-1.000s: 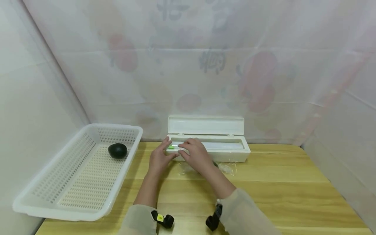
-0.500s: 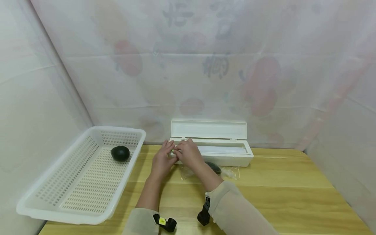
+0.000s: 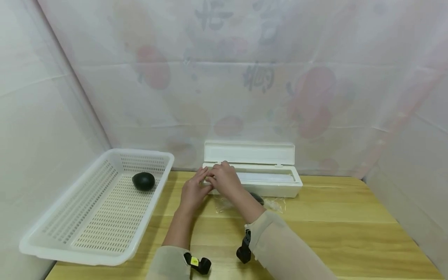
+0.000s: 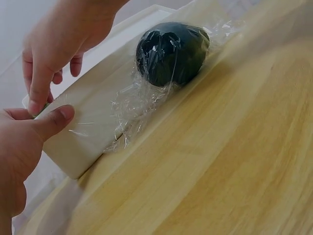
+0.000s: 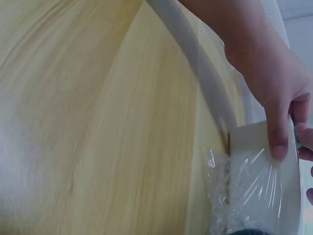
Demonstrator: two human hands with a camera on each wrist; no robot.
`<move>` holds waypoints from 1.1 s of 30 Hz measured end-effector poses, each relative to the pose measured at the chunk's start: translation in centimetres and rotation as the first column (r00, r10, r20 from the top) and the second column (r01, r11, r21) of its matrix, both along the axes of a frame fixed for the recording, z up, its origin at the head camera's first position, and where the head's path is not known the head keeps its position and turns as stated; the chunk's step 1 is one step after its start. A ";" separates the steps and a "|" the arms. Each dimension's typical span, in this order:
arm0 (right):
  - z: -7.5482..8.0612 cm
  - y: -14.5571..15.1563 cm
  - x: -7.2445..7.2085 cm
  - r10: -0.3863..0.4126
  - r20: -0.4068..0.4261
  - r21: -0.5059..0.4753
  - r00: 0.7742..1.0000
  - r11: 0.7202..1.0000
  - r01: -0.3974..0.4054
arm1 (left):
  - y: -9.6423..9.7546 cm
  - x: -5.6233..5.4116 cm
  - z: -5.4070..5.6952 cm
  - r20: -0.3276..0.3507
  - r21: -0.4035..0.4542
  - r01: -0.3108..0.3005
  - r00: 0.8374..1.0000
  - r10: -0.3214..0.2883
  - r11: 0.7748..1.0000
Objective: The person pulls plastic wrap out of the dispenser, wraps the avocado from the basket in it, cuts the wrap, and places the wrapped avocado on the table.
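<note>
A white cling film box (image 3: 276, 190) stands at the table's back with its lid raised and a white film roll (image 3: 266, 177) inside. My left hand (image 3: 194, 190) grips the box's left end, its thumb pressed on the front wall. Beside it, my right hand (image 3: 224, 179) pinches a small green slider (image 5: 298, 142) at the box's top front edge, mostly hidden by fingers. Clear cling film (image 4: 139, 105) hangs down the front wall and bunches on the table. A dark green, avocado-like fruit (image 4: 171, 55) lies wrapped in film before the box, partly behind my right forearm in the head view.
At the left, a white slotted plastic basket (image 3: 138, 229) holds another dark green fruit (image 3: 143, 181). The wooden table (image 3: 336, 233) reaches back to a pale printed sheet (image 3: 224, 97), with white side sheets on either side.
My right hand has moved left, closing in on the green slider beside my left hand and covering it. My left hand stays at the box end. The head view has shifted slightly.
</note>
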State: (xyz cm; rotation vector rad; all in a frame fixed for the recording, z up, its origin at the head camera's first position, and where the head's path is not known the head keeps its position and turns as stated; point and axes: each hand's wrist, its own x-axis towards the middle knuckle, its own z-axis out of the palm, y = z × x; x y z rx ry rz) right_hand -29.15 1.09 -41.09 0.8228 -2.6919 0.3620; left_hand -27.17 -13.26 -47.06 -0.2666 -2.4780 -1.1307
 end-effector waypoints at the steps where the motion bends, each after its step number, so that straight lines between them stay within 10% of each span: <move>1: 0.1 0.1 0.0 0.002 0.001 -0.002 1.000 1.000 -0.002 | 0.1 0.0 0.0 -0.004 -0.001 -0.001 1.000 0.001 1.000; 33: -1.1 7.8 0.1 0.040 -0.098 -0.106 0.994 0.993 -0.051 | 0.0 0.2 0.0 0.018 0.031 0.028 0.999 -0.029 0.999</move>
